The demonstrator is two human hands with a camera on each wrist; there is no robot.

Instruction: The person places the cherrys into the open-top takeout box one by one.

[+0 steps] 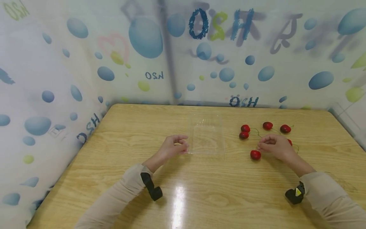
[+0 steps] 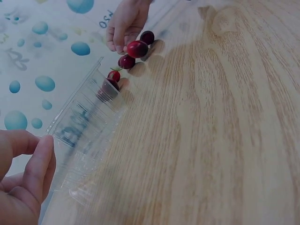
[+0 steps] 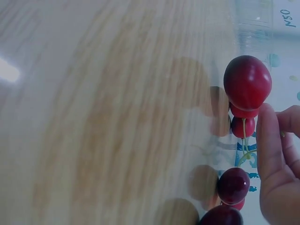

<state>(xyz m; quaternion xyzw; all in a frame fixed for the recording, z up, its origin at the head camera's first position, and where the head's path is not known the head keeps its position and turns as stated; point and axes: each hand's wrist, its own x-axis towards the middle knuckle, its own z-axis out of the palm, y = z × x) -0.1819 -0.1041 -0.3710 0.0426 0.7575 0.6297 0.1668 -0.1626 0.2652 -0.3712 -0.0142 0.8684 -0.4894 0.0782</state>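
Observation:
A clear plastic box (image 1: 207, 153) stands on the table with its top uncovered. My left hand (image 1: 172, 147) pinches its near-left edge between thumb and fingers, and the left wrist view shows the fingertips on the thin rim (image 2: 77, 96). To the right, my right hand (image 1: 275, 148) pinches a red cherry (image 1: 255, 155) by its stem. That cherry (image 3: 247, 83) hangs at the fingertips in the right wrist view, its stem mostly hidden by the fingers. Beyond the right hand lie several more cherries with green stems, among them a touching pair (image 1: 244, 135). One cherry (image 1: 290, 142) is partly covered by the hand.
The wooden table (image 1: 128, 127) runs back to a light curtain (image 1: 183, 79) printed with blue and green drops. Further loose cherries lie at the back right, a red one (image 1: 267, 126) and a darker one (image 1: 285, 128). Light glares off the table's front middle.

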